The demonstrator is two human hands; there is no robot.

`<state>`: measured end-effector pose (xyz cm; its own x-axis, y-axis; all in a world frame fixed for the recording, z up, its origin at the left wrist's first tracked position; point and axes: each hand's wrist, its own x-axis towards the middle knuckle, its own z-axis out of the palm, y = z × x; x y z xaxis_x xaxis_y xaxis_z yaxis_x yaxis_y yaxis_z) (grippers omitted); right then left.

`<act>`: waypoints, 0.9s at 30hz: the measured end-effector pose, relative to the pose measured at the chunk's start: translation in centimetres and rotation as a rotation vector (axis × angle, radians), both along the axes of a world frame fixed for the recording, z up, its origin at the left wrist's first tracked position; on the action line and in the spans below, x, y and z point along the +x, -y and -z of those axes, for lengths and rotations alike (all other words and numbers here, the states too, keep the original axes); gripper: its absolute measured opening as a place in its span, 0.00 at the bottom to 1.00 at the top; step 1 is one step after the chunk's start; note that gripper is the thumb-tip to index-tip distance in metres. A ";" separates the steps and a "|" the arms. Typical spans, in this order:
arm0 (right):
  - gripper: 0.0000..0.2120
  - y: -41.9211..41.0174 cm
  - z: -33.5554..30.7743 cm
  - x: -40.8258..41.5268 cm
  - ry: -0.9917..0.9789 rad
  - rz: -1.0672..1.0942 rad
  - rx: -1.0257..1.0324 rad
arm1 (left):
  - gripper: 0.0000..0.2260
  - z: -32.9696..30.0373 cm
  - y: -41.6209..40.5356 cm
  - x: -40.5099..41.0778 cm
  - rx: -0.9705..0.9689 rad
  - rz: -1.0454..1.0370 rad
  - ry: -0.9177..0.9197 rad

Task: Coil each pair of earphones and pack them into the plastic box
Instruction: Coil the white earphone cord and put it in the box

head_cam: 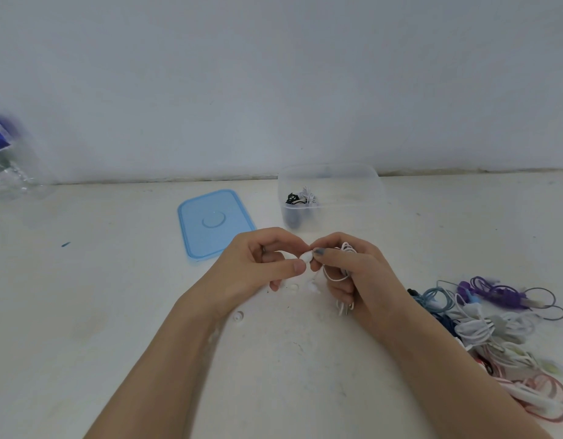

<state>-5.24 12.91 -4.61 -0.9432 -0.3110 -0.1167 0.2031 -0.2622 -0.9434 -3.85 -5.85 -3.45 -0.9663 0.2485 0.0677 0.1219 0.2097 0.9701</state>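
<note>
coiling under way: right hand (353, 270) grips looped white earphones (345, 259), left hand (267, 264) pinching their white end (306, 256) just beside it. judged next: finish the wrap, then reach beyond both hands to the plastic box (353, 191), two coils inside.

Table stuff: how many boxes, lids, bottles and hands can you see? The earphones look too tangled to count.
Box: 1
Lid: 1
Bottle: 1
Hands: 2, left hand and right hand, both holding white earphones
Total: 5
The earphone pile is too tangled to count.
</note>
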 end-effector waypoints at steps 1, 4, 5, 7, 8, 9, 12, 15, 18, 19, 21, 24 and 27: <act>0.05 0.0 0.0 0.0 -0.001 -0.002 0.000 | 0.06 0.1 0.0 0.0 0.007 0.002 0.003; 0.05 -0.1 0.0 0.1 -0.005 -0.012 0.003 | 0.06 0.1 0.1 -0.1 0.028 0.006 0.027; 0.05 -0.1 -0.1 0.1 -0.007 -0.016 0.006 | 0.06 0.1 0.1 -0.1 0.041 0.014 0.037; 0.05 -0.1 -0.1 0.1 -0.010 -0.020 0.007 | 0.06 0.1 0.2 -0.1 0.075 0.038 0.052; 0.05 -0.1 -0.1 0.1 -0.011 -0.021 0.005 | 0.06 0.2 0.1 -0.1 0.087 0.048 0.054; 0.05 -0.1 -0.1 0.1 -0.012 -0.020 0.004 | 0.07 0.2 0.2 -0.2 0.094 0.053 0.055; 0.05 -0.1 -0.1 0.1 -0.012 -0.016 -0.001 | 0.07 0.4 0.1 -0.2 0.105 0.064 0.055; 0.06 -0.1 -0.1 0.1 -0.009 -0.015 -0.005 | 0.06 0.5 0.2 -0.3 0.111 0.063 0.049; 0.06 -0.1 -0.1 0.1 -0.011 -0.020 -0.005 | 0.06 0.6 0.2 -0.4 0.121 0.070 0.041; 0.06 -0.1 0.0 0.1 -0.013 -0.021 -0.006 | 0.06 0.6 0.2 -0.4 0.127 0.076 0.042; 0.07 -0.1 0.0 0.1 -0.011 -0.022 -0.011 | 0.06 0.7 0.1 -0.5 0.138 0.083 0.042; 0.07 -0.1 0.0 0.1 -0.003 -0.025 -0.019 | 0.07 0.8 0.1 -0.5 0.172 0.099 0.051; 0.07 -0.2 -0.2 0.1 0.001 -0.033 -0.021 | 0.05 0.7 0.1 -0.6 0.227 0.126 0.099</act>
<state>-5.13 13.06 -4.45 -0.9323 -0.3444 -0.1108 0.2132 -0.2755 -0.9374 -4.41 -5.93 -4.13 -0.9334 0.3564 0.0421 0.0355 -0.0250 0.9991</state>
